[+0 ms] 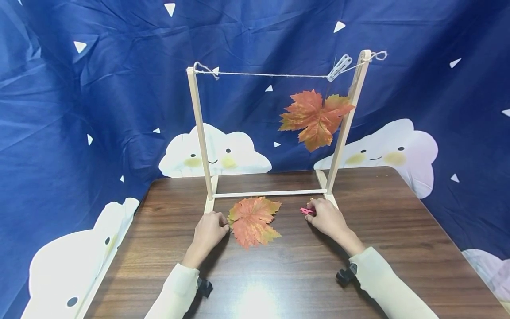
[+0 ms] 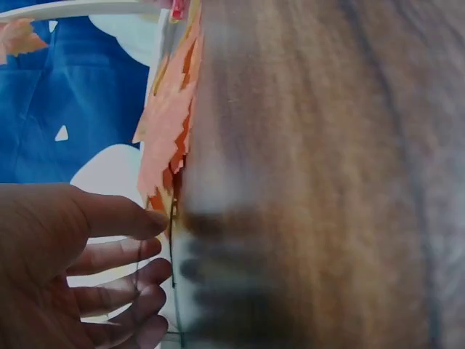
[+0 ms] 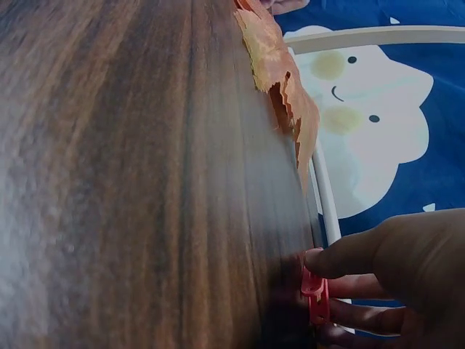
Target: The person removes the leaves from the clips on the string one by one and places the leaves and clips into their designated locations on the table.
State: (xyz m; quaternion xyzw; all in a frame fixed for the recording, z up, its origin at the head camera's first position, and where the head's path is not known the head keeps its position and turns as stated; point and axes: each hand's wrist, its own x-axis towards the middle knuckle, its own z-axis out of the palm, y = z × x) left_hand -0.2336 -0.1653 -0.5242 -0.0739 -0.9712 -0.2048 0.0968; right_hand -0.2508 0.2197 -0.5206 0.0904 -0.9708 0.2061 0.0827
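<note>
An orange-red maple leaf with yellow-green edges (image 1: 254,221) lies on the table in front of the wooden frame. At its left edge is my left hand (image 1: 211,228); the left wrist view shows the fingers extended and loosely spread, thumb tip right beside the thin dark stem (image 2: 174,254). My right hand (image 1: 327,216) pinches a pink clothespin (image 3: 314,287) low over the table, thumb on one side and fingers on the other. A second leaf (image 1: 316,117) hangs from the string (image 1: 271,75) near a pale clothespin (image 1: 339,68) at the right end.
The wooden frame has a left post (image 1: 200,133), a right post (image 1: 348,122) and a low white crossbar (image 1: 268,193). It stands toward the back of the brown table (image 1: 382,230). A blue cloth with clouds (image 1: 119,88) hangs behind.
</note>
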